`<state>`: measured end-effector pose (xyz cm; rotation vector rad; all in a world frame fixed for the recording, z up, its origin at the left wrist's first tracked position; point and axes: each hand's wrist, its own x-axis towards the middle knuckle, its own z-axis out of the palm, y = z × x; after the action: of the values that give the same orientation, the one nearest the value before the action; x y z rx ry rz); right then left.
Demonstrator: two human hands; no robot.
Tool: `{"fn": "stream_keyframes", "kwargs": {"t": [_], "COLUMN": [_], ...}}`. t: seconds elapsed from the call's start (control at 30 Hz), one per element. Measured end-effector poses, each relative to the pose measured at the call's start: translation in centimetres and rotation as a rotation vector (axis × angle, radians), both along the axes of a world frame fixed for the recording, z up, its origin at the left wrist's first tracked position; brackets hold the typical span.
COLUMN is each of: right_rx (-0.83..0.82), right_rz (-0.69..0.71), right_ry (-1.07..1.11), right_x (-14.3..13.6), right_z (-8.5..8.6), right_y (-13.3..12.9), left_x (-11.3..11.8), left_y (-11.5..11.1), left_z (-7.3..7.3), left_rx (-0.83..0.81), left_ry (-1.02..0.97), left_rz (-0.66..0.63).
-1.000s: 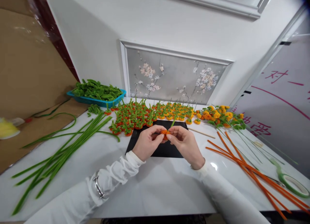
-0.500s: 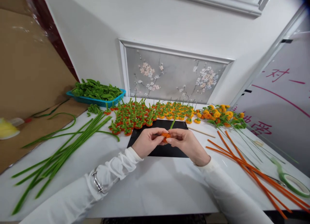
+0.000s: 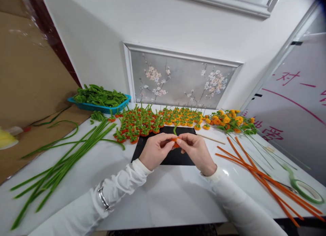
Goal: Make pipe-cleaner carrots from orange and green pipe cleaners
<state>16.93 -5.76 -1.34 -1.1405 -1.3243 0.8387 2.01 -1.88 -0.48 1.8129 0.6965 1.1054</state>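
Observation:
An orange pipe cleaner flower (image 3: 175,144) with a green stem end sticking up from it sits between my fingertips, above a black mat (image 3: 173,158). My left hand (image 3: 157,149) pinches its left side with thumb and fingers. From the right, my right hand (image 3: 195,150) pinches it too, the thumb pressed on the orange part. Fingers cover much of the flower. Just behind the hands stand several finished orange heads with green tops (image 3: 139,123), and yellow ones (image 3: 182,116) beside them.
Green pipe cleaners (image 3: 63,161) lie on the left, orange ones (image 3: 262,174) on the right. A blue tray (image 3: 102,108) of green leaf pieces stands at the back left. Stemmed flowers (image 3: 233,120), a wooden stick (image 3: 211,138) and green tape (image 3: 307,191) are on the right.
The green stem end now bends more to the left above the flower. Both hands still pinch the flower, with the fingers slightly shifted. The whole view has moved slightly.

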Motion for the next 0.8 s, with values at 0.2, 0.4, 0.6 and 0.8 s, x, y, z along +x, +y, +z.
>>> {"fn": "stream_keyframes", "kwargs": {"t": [0.2,0.4,0.6,0.8], "right_rx": [0.040,0.068,-0.032,-0.155], "right_rz": [-0.052,-0.106,0.003,0.119], "right_ry": [-0.104,-0.111,-0.007,0.141], "right_x": [-0.1,-0.1,0.2,1.2], "right_z": [-0.4,-0.2,0.5,0.6], "right_y": [0.1,0.0,0.0,0.2], "left_x": [-0.5,-0.6,-0.6,-0.5], "left_y": [0.4,0.5,0.7,0.6], "left_z": [-0.2,0.1,0.1,0.3], "left_rx": [0.045,-0.016,-0.068,-0.331], "left_ry": [0.032,0.019,0.009,-0.110], "left_rz": [-0.021,-0.079,-0.129,-0.145]}}
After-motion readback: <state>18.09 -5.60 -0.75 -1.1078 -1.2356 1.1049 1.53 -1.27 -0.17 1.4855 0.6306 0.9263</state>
